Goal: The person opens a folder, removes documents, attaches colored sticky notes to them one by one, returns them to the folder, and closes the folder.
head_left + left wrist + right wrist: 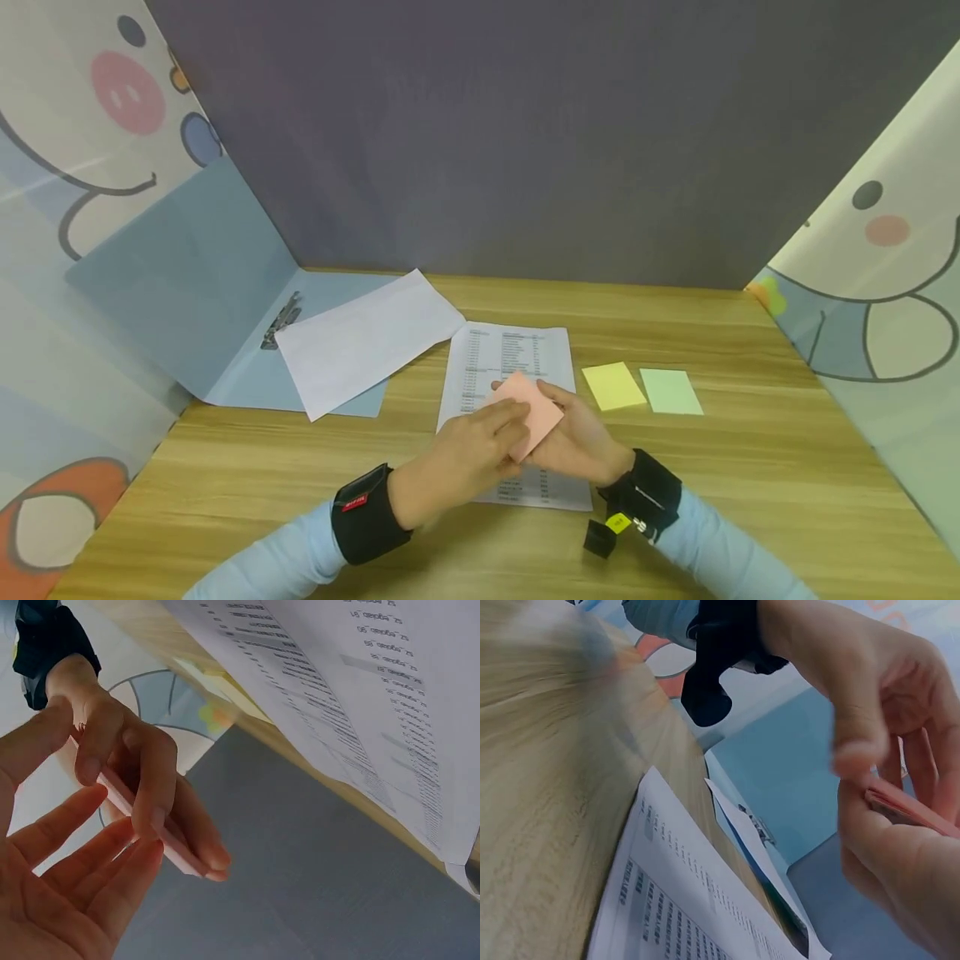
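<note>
Above a printed sheet [555,492], the right hand [581,442] holds a pink sticky-note pad [542,421] between thumb and fingers. Fingers of the left hand [472,446] touch the pad's upper face from the left. In the left wrist view the pink pad [180,855] is seen edge-on, gripped by the right hand [142,757], while the left hand's [75,885] fingers are spread with tips at its edge. The right wrist view shows the pink pad [915,810] in the right hand [900,862], and the left hand [870,682] reaches over it.
A yellow note pad [613,387] and a green one [671,392] lie right of the sheet. To the left, a blue folder [202,283] stands with its cover raised and a metal clip [282,322], partly under a white sheet [367,346]. A grey panel [480,142] rises behind.
</note>
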A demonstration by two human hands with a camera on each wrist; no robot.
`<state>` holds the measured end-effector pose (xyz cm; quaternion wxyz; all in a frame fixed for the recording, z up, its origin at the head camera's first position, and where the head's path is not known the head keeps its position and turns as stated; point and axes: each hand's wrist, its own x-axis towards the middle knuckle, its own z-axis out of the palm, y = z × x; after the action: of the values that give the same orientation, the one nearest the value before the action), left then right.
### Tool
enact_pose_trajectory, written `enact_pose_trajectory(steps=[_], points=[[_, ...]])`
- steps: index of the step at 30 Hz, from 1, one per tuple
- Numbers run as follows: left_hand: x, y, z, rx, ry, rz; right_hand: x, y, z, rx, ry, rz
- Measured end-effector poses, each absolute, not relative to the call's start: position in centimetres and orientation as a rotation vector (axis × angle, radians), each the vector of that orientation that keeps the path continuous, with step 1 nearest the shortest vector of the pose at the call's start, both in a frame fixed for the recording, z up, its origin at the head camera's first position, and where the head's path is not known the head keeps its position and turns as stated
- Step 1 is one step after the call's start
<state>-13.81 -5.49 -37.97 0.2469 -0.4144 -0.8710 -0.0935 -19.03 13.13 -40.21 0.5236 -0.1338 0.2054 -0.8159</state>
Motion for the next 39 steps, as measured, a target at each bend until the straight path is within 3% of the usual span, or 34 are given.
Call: enact_pose_trajectory(steps=[33,39], points=[[-13.98,-5.51,-38.00,-1.185,-2.246,-0.286,-18.98,13.32,-39.56,-0.296,0.506,-1.907],[-14.21,-5.66,-37.82,-1.131,-2.393,-0.549,-19.00,13.56,-39.74,-0.340,0.484,-1.908]])
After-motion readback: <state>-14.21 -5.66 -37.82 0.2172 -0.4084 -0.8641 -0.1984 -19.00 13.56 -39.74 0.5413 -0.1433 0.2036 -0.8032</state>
